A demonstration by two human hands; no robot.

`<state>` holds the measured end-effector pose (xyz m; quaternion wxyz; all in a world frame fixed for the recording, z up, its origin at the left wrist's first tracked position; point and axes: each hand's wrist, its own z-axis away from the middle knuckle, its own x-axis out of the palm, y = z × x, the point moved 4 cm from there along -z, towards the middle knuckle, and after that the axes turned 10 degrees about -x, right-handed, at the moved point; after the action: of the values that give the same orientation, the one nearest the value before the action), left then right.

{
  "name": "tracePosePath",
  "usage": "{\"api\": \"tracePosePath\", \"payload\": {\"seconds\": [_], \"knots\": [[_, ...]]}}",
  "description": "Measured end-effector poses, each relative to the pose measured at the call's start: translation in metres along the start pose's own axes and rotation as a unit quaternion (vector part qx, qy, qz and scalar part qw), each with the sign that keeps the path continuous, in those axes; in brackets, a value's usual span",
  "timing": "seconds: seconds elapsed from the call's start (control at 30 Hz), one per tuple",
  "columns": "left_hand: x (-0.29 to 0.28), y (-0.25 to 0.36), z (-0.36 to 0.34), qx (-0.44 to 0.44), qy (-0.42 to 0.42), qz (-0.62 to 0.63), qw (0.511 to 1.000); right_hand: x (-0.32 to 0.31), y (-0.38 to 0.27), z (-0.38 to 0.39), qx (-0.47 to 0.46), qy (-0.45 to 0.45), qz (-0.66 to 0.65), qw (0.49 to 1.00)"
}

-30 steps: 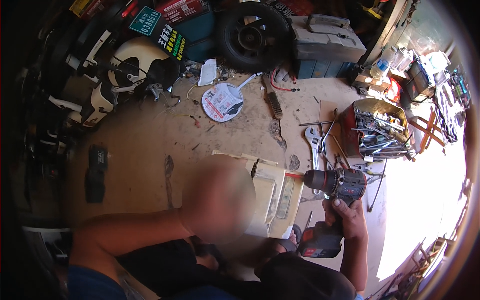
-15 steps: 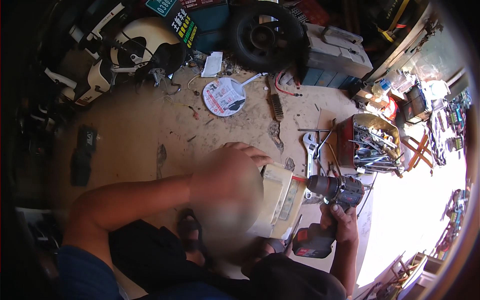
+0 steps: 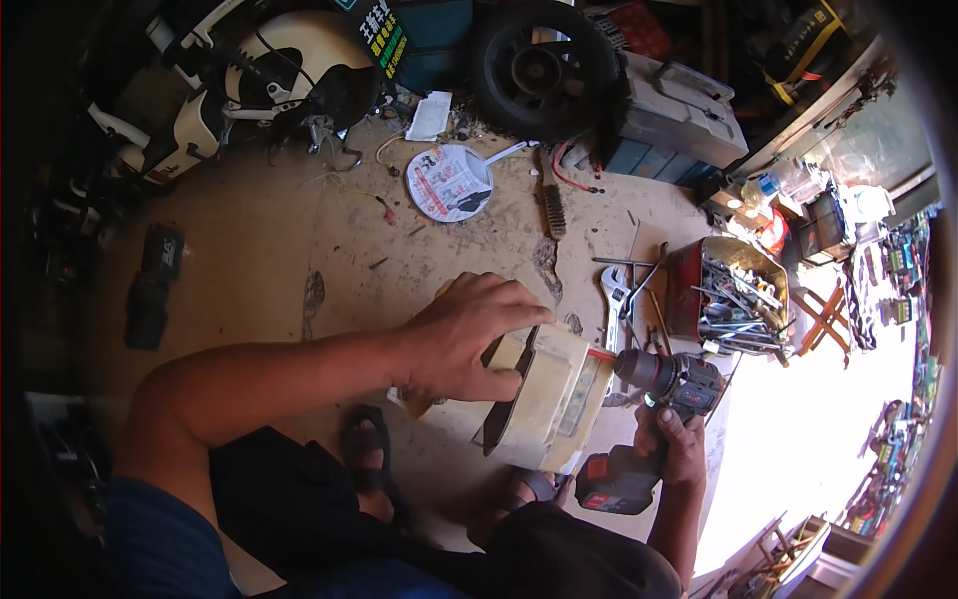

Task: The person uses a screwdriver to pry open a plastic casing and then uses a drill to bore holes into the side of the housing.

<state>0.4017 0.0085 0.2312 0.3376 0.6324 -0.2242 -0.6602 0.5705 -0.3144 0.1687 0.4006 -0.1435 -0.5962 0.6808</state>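
A cream plastic casing [image 3: 555, 399] with a dark gap along its left part stands tilted in front of me, above my sandalled feet. My left hand [image 3: 464, 339] is closed on its left end, thumb low and fingers over the top. My right hand [image 3: 677, 444] grips the handle of a black cordless drill [image 3: 679, 381] with a red-marked battery [image 3: 617, 481] at its base. The drill points left, and its red-banded bit [image 3: 601, 353] meets the casing's right side. Whether the tip sits in a screw is too small to tell.
Beyond the casing lie an adjustable wrench [image 3: 614, 295], a wire brush [image 3: 553, 205] and a round paper fan [image 3: 449, 184]. A red metal box of tools [image 3: 689, 290] stands right. Farther back are a wheel [image 3: 539, 70], a grey toolbox [image 3: 684, 105] and a white scooter [image 3: 190, 150].
My left hand, blurred before, now shows clearly on the casing's left end. The casing's dark gap has come into view. The drill stays at the right side, its bit still against the casing.
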Motion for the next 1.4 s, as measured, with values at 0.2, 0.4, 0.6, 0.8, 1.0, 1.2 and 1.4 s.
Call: {"api": "tracePosePath", "payload": {"seconds": [0.2, 0.4, 0.6, 0.8, 1.0, 1.2, 1.4], "knots": [[-0.002, -0.001, -0.003, -0.018, -0.037, 0.013, 0.999, 0.003, 0.000, -0.001, -0.028, -0.004, 0.023, 0.999], [-0.002, -0.002, -0.004, -0.008, -0.041, 0.004, 0.999, 0.005, 0.001, -0.002, -0.029, 0.002, 0.036, 0.999], [-0.003, -0.005, -0.008, 0.022, -0.060, 0.012, 0.998, 0.002, -0.002, -0.003, -0.022, -0.003, 0.037, 0.999], [-0.010, -0.007, -0.012, 0.040, -0.126, 0.042, 0.990, 0.001, 0.001, -0.004, -0.014, 0.019, 0.016, 1.000], [-0.013, -0.008, -0.014, 0.043, -0.147, 0.059, 0.986, 0.002, 0.001, -0.005, -0.018, 0.017, 0.015, 1.000], [-0.010, -0.007, -0.016, 0.042, -0.159, 0.058, 0.985, 0.006, -0.005, -0.005, -0.014, 0.018, 0.023, 0.999], [-0.009, -0.015, -0.014, 0.039, -0.136, 0.078, 0.987, 0.006, -0.002, -0.007, -0.023, -0.011, 0.053, 0.998]]}}
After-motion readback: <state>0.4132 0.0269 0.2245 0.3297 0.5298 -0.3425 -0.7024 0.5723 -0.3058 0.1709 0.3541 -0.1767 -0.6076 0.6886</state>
